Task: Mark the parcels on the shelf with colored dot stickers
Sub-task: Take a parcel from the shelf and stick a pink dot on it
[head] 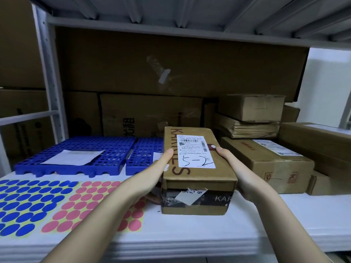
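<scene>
- Left hand and right hand gripping box by its sides, thumbs on top.
- Box resting on shelf, beside pink dots and blue dots.

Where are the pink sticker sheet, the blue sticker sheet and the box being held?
pink sticker sheet (pixel 83 204), head view, on a middle dot.
blue sticker sheet (pixel 28 204), head view, on its middle.
held box (pixel 190 149), head view, on its white label.

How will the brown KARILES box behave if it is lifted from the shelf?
The brown box probably stays stiff: its edges look square. Flat-bottomed, it seems unlikely to roll. The left hand and right hand span it easily, suggesting modest weight.
</scene>
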A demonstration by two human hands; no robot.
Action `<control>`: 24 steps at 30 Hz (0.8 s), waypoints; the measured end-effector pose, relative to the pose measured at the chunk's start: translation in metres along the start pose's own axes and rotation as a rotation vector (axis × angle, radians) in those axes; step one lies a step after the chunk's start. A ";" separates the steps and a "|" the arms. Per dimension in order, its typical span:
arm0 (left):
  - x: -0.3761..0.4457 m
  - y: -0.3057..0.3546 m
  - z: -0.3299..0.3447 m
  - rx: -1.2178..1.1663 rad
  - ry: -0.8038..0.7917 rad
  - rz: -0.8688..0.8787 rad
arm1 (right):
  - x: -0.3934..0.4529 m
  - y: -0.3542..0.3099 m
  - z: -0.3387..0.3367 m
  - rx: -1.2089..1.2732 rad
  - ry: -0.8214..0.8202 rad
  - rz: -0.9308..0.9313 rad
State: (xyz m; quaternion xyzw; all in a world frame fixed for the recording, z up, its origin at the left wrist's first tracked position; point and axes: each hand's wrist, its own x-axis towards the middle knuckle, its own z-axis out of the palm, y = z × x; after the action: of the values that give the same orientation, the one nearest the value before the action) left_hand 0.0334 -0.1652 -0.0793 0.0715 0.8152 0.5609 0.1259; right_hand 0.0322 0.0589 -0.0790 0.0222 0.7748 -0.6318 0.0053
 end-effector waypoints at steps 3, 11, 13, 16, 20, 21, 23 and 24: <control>-0.003 0.002 0.002 0.034 0.000 0.005 | 0.005 0.003 -0.004 -0.010 0.007 0.028; -0.004 -0.006 -0.014 0.056 0.184 0.162 | 0.009 -0.003 -0.008 0.028 0.175 -0.220; -0.007 -0.008 -0.027 0.065 0.327 0.287 | -0.002 -0.016 -0.002 -0.067 0.372 -0.480; -0.015 -0.014 -0.050 0.083 0.483 0.414 | -0.026 -0.040 0.024 -0.114 0.437 -0.806; -0.029 -0.023 -0.073 0.152 0.548 0.414 | -0.048 -0.061 0.078 -0.386 0.357 -1.021; -0.033 -0.027 -0.077 0.167 0.551 0.403 | -0.050 -0.063 0.093 -0.465 0.340 -1.061; -0.036 -0.035 -0.085 0.179 0.562 0.390 | -0.051 -0.064 0.120 -0.581 0.292 -1.138; -0.038 -0.039 -0.090 0.181 0.572 0.385 | -0.050 -0.063 0.133 -0.619 0.258 -1.164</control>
State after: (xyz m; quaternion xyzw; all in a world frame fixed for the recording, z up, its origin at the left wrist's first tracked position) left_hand 0.0448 -0.2698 -0.0803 0.0745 0.8355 0.4971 -0.2223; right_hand 0.0773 -0.0858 -0.0419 -0.3262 0.8003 -0.2728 -0.4228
